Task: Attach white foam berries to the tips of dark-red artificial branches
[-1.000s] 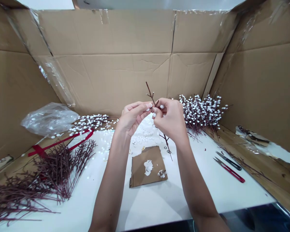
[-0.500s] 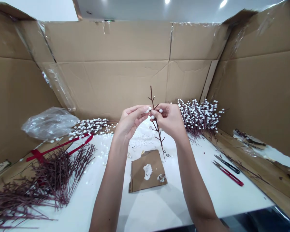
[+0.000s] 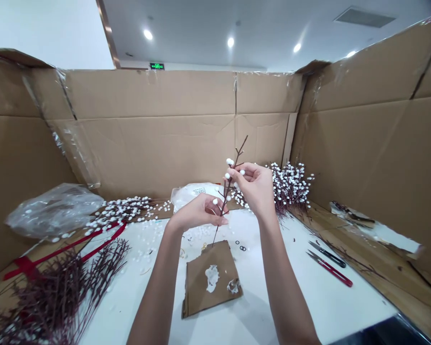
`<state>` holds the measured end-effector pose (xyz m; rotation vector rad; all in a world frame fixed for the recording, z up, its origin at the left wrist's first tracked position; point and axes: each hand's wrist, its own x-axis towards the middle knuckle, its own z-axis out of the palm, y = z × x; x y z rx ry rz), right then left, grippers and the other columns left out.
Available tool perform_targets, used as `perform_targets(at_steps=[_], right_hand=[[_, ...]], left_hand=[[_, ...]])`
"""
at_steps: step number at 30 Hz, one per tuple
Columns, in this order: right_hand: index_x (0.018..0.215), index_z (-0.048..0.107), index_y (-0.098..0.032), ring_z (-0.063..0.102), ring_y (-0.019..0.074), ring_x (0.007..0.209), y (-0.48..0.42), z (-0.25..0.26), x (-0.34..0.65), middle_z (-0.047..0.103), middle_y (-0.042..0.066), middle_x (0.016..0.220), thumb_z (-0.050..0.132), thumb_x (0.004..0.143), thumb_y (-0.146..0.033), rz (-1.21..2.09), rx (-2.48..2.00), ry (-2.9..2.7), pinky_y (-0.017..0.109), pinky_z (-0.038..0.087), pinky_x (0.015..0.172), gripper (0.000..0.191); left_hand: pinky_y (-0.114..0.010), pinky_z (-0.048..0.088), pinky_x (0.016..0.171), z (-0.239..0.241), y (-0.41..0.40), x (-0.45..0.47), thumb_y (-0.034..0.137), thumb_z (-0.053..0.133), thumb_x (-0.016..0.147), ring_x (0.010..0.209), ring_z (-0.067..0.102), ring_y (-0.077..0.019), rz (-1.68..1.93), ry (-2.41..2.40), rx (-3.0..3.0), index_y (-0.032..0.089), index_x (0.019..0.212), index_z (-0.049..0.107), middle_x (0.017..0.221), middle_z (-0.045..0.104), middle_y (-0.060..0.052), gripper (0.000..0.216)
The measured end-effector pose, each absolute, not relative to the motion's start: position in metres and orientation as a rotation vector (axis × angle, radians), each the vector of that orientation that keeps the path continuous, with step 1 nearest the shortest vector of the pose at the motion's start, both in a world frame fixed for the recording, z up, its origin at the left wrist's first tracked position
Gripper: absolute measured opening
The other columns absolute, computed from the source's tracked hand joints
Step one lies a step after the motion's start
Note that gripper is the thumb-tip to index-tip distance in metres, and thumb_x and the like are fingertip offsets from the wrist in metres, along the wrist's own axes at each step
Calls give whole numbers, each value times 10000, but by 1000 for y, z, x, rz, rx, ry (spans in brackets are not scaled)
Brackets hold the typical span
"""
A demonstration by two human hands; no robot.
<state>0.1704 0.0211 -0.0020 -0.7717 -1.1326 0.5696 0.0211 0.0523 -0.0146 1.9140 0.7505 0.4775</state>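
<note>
In front of me stands a slightly tilted brown artificial berry twig (image 3: pixel 224 191) with several white foam berries on its side shoots. My left hand (image 3: pixel 197 213) is closed around its lower stem, with a white berry (image 3: pixel 215 201) showing beside the fingers. Higher up, my right hand (image 3: pixel 254 184) pinches the twig near its middle; another white berry (image 3: pixel 242 172) sits at those fingers. Below the hands lies a cardboard piece (image 3: pixel 201 292) bearing a smear of white glue (image 3: pixel 211 278) and a small crumpled lump (image 3: pixel 233 286).
Bare brown twigs (image 3: pixel 53 292) and a red ribbon (image 3: pixel 104 244) lie left, near a clear plastic bag (image 3: pixel 53 208). Bunches of white-berried twigs (image 3: pixel 290 184) rest at the back. Red-handled snips (image 3: pixel 332 270) and black snips (image 3: pixel 328 254) lie right. Cardboard walls (image 3: pixel 147 143) surround the table.
My left hand has moved from the upper shoots down to the lower stem. The twig now leans right at its top. White berries now show at the upper shoot. The view has tilted upward.
</note>
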Motion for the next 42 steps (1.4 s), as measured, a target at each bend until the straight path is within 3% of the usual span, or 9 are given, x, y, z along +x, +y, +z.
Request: perform_targets(at_steps=[2,5,7,13,16,22,28,35,42], right_hand=[[807,566,-162,672,153,590,22,-2,171,642,19,719,704,658,-297,514,-777,-1053,259,524,549,244],[1075,440,-205,691,167,659,20,-1,175,648,29,856,740,636,-320,537,-730,-1036,274,547,592,545],[1154,395,-230,694,171,730,17,-1,182,649,53,956,744,643,-354,629,-683,-1130,290,557,657,632],[1170,539,-273,669,167,905,11,-1,206,525,78,1298,621,783,-398,939,-529,-1419,375,528,887,415],[1130,595,-281,637,177,993,13,-2,205,557,56,1278,581,818,-400,943,-490,-1411,386,511,915,335],[867,689,-251,606,200,1046,18,-2,188,662,31,1100,625,788,-332,1037,-307,-1397,437,512,922,130],[765,694,-230,599,200,1055,19,-3,182,671,25,1046,617,789,-263,1133,-103,-1439,426,522,904,87],[779,679,-243,651,164,904,21,-5,178,694,0,894,667,744,-357,1117,-199,-1322,402,530,895,121],[884,612,-265,659,142,878,18,-1,186,682,-21,938,582,764,-432,977,-469,-1248,351,534,855,208]], left_hand=[[-207,410,537,-15,52,23,241,767,594,528,517,-74,533,760,1885,126,706,604,548,577,36,229],[-215,433,552,-15,53,23,230,782,568,529,528,-77,622,769,1851,128,707,597,553,590,35,253],[-214,435,551,-15,54,22,225,786,563,535,538,-81,638,758,1851,129,728,600,559,601,31,266],[-215,448,568,-14,53,17,194,777,587,586,604,-109,460,707,1925,128,900,625,616,670,-2,354],[-218,461,580,-14,51,18,181,776,591,604,627,-117,353,689,1951,131,954,629,663,696,-17,394],[-204,473,578,-17,53,19,188,774,615,606,632,-110,209,595,1992,140,1000,644,668,703,-17,409],[-199,497,593,-19,59,18,203,765,650,662,659,-123,44,371,1971,154,1093,631,735,720,-45,466],[-220,513,637,-20,57,23,226,763,659,683,654,-124,123,332,1919,155,1147,593,780,711,-52,521],[-299,517,726,-14,43,14,211,796,581,812,656,-190,235,449,1897,192,1181,586,865,704,-58,636]])
